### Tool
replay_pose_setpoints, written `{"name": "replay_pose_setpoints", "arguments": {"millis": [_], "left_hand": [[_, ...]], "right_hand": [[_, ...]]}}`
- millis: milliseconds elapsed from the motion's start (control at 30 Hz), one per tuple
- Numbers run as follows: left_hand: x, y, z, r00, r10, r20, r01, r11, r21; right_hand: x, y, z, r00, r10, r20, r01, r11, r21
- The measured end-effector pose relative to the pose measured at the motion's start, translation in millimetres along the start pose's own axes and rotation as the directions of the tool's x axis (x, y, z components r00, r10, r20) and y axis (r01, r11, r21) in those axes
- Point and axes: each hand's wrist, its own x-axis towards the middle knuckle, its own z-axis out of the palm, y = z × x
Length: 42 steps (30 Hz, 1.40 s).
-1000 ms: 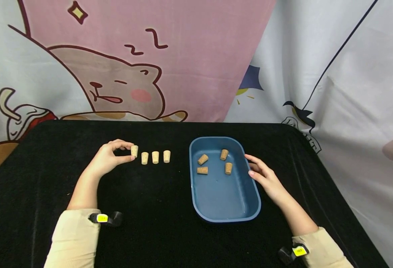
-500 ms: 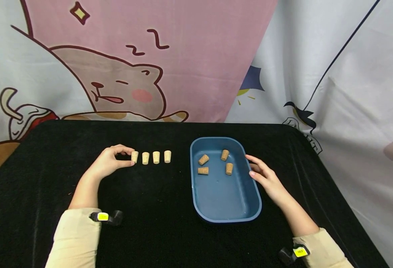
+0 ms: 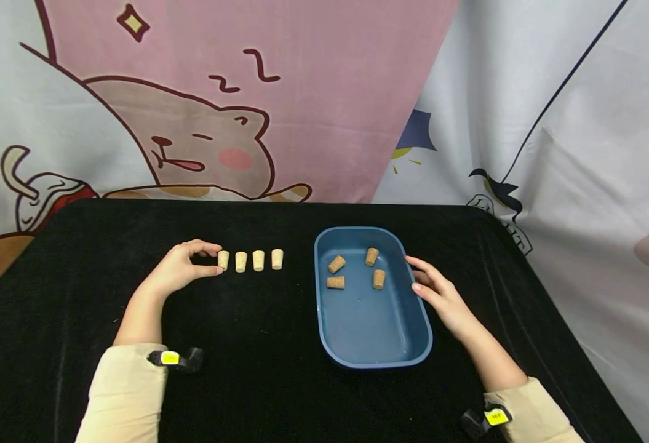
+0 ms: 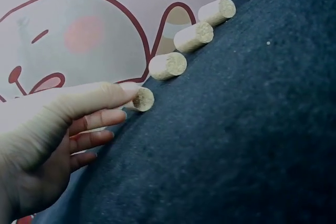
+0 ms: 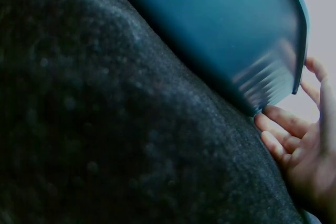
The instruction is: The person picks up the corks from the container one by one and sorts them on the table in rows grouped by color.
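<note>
My left hand (image 3: pixel 181 267) pinches a pale, tapered cork stopper (image 3: pixel 223 260) between thumb and index finger, at the left end of a row. In the left wrist view the thumb covers part of this cork (image 4: pixel 144 99), and the other fingers are spread beneath. Three more pale corks (image 3: pixel 258 261) stand to its right, evenly spaced. A blue plastic bin (image 3: pixel 374 329) holds several browner corks (image 3: pixel 378 279) lying in its far half. Against the bin's right side rests my right hand (image 3: pixel 443 298), its fingers relaxed; the right wrist view shows fingertips (image 5: pixel 270 111) at the bin's lower wall.
Black cloth (image 3: pixel 246 369) covers the table. Behind its far edge hangs a curtain (image 3: pixel 346 111) with cartoon prints. Each wrist carries a small strapped camera (image 3: pixel 191 360).
My left hand has lowered the pinched cork slightly toward me, bringing it level with the row. The right hand and the bin stay where they were.
</note>
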Motion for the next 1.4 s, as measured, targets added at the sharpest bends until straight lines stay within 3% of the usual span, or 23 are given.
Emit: {"name": "replay_pose_setpoints", "arguments": {"millis": [233, 500, 667, 867, 1067, 1300, 1400], "left_hand": [[1.8, 18.8, -8.8, 0.998, 0.018, -0.053, -0.018, 1.0, -0.003], [4.2, 56.9, -12.2, 0.987, 0.117, -0.113, -0.119, 0.993, -0.015], [4.9, 77.9, -8.5, 0.981, 0.155, -0.118, -0.162, 0.985, -0.053], [4.4, 102.1, 2.9, 0.973, 0.204, -0.106, -0.213, 0.973, -0.091], [5.7, 129.1, 20.7, 0.955, 0.285, -0.075, -0.294, 0.941, -0.166], [8.1, 156.1, 45.5, 0.945, 0.325, -0.028, -0.322, 0.917, -0.236], [12.3, 167.6, 56.3, 0.934, 0.358, -0.002, -0.345, 0.899, -0.269]], "right_hand": [[0.1, -1, 1, 1.0, 0.006, -0.006, -0.006, 1.0, 0.0], [0.4, -1, 1, 1.0, 0.001, -0.008, -0.001, 1.0, 0.003], [-0.1, -1, 0, 1.0, -0.003, -0.01, 0.003, 1.0, 0.011], [0.6, -1, 1, 1.0, -0.016, -0.007, 0.016, 1.0, 0.012], [1.1, -1, 0, 1.0, -0.019, -0.005, 0.019, 1.0, 0.023], [1.8, -1, 1, 1.0, -0.023, 0.005, 0.023, 0.999, 0.029], [0.8, 0, 0, 1.0, -0.028, 0.0, 0.028, 0.999, 0.028]]}}
